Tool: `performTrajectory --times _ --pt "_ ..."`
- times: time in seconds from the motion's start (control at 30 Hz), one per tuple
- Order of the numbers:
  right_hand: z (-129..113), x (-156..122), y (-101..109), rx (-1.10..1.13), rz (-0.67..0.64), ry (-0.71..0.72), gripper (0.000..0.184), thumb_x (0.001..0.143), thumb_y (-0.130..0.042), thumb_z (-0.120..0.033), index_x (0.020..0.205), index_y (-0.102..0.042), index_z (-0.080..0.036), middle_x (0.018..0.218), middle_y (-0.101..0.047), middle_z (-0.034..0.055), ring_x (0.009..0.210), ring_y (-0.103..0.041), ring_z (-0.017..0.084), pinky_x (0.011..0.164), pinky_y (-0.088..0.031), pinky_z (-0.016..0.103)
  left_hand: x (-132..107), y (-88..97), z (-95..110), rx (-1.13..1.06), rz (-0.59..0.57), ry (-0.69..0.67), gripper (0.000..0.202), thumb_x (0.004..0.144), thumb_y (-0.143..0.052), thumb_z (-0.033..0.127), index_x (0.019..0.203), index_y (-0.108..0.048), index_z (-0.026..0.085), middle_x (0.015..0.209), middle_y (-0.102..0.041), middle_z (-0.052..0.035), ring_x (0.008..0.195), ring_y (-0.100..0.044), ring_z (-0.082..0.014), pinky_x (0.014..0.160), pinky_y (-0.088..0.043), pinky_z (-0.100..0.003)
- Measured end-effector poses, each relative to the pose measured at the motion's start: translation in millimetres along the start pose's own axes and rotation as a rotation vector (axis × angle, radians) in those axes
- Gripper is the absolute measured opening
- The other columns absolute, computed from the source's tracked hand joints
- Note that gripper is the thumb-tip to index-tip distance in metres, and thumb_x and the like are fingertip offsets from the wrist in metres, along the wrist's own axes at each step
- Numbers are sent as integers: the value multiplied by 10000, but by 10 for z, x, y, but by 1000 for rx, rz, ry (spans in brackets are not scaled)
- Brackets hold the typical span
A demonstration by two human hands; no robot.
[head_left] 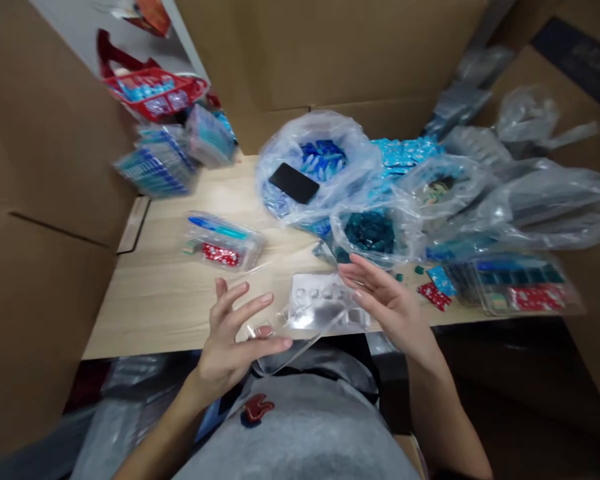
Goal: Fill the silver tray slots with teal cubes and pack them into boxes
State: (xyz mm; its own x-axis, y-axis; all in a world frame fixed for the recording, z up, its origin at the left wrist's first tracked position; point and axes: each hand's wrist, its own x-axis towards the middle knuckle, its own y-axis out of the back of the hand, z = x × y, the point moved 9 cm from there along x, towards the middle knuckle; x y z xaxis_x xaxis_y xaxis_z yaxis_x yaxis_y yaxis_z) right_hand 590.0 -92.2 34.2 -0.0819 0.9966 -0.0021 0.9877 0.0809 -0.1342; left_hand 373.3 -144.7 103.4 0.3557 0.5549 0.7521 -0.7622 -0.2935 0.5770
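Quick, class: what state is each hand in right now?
Left hand: open, fingers spread; contact with the clear plastic near its thumb cannot be told.
Right hand: open, fingers together, near the clear tray.

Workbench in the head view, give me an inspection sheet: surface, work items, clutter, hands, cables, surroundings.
Surface: pale wood-grain table.
Job's things: clear molded tray between the hands; filled pack at left with a blue pen.
Clutter: black phone-like slab at a bag of blue pieces; loose red card.
Hands: left hand and right hand with fingers extended; whether either grips clear plastic, cannot tell.
Cables: nothing seen.
Surroundings: cardboard panel behind; red basket upper left.
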Motion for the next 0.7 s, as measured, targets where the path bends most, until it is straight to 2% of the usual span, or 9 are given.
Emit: performTrajectory --times 0.1,0.17,0.27,0.33,0.47,0.53,0.6,0.67,0.7 --pt "33 -98 242 111 100 0 412 808 -764 -276 1200 -681 -369 1140 -721 2 1005 -686 138 906 -585 302 63 -206 -53 -156 -64 61 344 891 -605 49 786 -728 352 1521 -410 179 1468 -313 -159 1182 -391 -417" --pt "66 -123 293 187 85 -31 360 805 -767 -266 1142 -706 -376 1081 -730 -11 883 -688 107 755 -593 227 46 -348 -95 -258 -140 157 285 906 -617 116 789 -736 348 1555 -359 177 1486 -284 -200 1055 -531 -389" --pt "84 -177 313 188 56 -41 339 829 -738 -241 1144 -703 -362 1053 -732 -5 788 -672 92 682 -577 211 -64 -475 -140 -302 -188 271 366 950 -513 71 914 -743 354 1587 -310 147 1483 -291 -201 1111 -482 -421" --pt "84 -253 370 141 88 -9 367 841 -717 -193 1164 -692 -366 1066 -727 -12 799 -666 81 719 -574 207 -177 -445 -238 -298 -103 377 456 952 -459 26 1068 -712 386 1567 -366 109 1452 -357 -195 1173 -399 -474" --pt "49 -447 442 39 99 68 536 869 -644 -86 1299 -589 -402 1107 -719 -37 841 -664 63 782 -559 187 -389 -376 -489 -347 13 611 407 981 -480 150 1296 -588 384 1474 -498 14 1357 -486 -210 1126 -446 -477" --pt "-63 -502 376 -99 49 127 632 875 -608 -39 1377 -507 -408 1127 -722 -39 906 -664 75 847 -546 209 -292 -407 -445 -378 -73 551 447 953 -578 308 1392 -503 347 1488 -485 -40 1365 -473 -242 1135 -425 -472" --pt "-231 -513 164 -285 -94 199 678 869 -596 -13 1413 -468 -396 1153 -719 -32 980 -656 94 879 -533 227 -88 -510 -250 -448 -254 390 688 860 -709 385 1470 -394 332 1437 -541 -75 1286 -552 -240 1079 -484 -411" --pt "-401 -507 -79 -391 -241 278 682 869 -616 -26 1427 -458 -384 1212 -699 -21 1067 -642 118 910 -530 249 89 -623 -41 -549 -427 276 740 836 -746 287 1469 -368 355 1208 -693 -38 1015 -695 -178 876 -593 -304" --pt "-474 -492 -144 -398 -253 311 677 870 -643 -57 1430 -454 -387 1258 -679 -17 1120 -629 134 950 -522 272 171 -622 -14 -592 -414 286 654 859 -711 206 1422 -421 371 1051 -734 3 849 -714 -139 756 -606 -252"
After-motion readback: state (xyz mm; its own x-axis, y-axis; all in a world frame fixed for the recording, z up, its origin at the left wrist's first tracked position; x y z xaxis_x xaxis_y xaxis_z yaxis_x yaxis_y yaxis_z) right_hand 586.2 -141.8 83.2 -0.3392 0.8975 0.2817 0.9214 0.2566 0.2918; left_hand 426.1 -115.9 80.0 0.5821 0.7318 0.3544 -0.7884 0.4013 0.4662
